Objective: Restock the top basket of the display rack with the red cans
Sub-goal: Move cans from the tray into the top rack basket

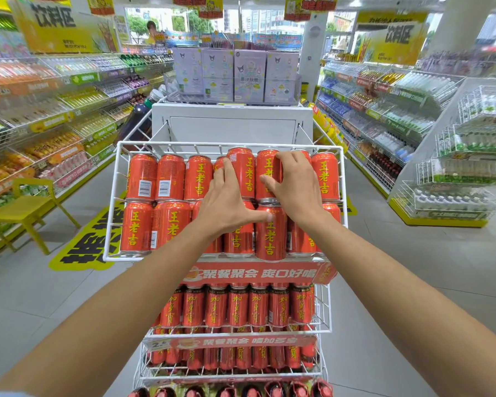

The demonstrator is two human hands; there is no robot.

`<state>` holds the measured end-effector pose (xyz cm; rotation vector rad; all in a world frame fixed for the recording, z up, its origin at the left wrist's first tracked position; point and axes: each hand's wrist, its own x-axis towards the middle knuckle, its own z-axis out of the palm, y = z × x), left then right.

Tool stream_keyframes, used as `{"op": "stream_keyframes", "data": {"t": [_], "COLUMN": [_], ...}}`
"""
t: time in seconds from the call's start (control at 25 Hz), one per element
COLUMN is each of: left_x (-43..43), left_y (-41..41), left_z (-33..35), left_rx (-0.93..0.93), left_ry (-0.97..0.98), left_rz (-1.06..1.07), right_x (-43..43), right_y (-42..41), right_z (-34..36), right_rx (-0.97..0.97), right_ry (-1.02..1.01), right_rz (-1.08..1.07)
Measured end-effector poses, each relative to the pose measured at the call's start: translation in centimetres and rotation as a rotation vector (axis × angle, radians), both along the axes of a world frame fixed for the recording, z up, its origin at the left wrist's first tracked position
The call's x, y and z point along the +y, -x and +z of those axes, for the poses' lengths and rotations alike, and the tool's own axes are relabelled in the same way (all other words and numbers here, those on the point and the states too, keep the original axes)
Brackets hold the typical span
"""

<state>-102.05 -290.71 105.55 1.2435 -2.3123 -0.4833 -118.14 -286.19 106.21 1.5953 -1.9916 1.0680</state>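
Observation:
The white wire top basket [117, 196] of the display rack holds two rows of red cans [169, 179] with yellow characters. My right hand [295, 184] wraps over the top of one upper-row can [265, 164] right of centre, thumb on its front. My left hand [226, 207] lies spread flat on the cans beside it. Its fingers rest on a partly hidden upper-row can, and its thumb touches a lower-row can [270, 236] that sticks out slightly at the front.
Below a red banner [255, 275] are lower baskets [324, 310] filled with other red cans. A white cabinet [232, 121] with pastel boxes stands behind the rack. Drink shelves [55, 110] line the left aisle and more shelves [384, 110] the right. A yellow chair [26, 207] stands left.

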Motion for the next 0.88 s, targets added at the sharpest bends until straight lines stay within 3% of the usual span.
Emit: {"op": "stream_keyframes", "data": {"t": [0.16,0.36,0.48,0.88], "left_x": [1.1,3.7,4.9,4.5], "left_y": [0.3,0.9,1.1,1.7], "left_z": [0.4,-1.1,-2.6,-3.5], "left_rx": [0.002,0.044,0.051,0.096], "left_ry": [0.052,0.316,0.241,0.269], "left_rz": [0.022,0.086,0.037,0.091], "right_x": [0.0,-0.1,-0.1,-0.2], "right_y": [0.1,0.1,0.2,0.4], "right_z": [0.0,0.0,-0.1,-0.1], "right_rx": [-0.005,-0.007,-0.002,-0.003], "right_ry": [0.002,-0.004,-0.002,0.008], "right_rz": [0.012,0.006,0.011,0.007]}}
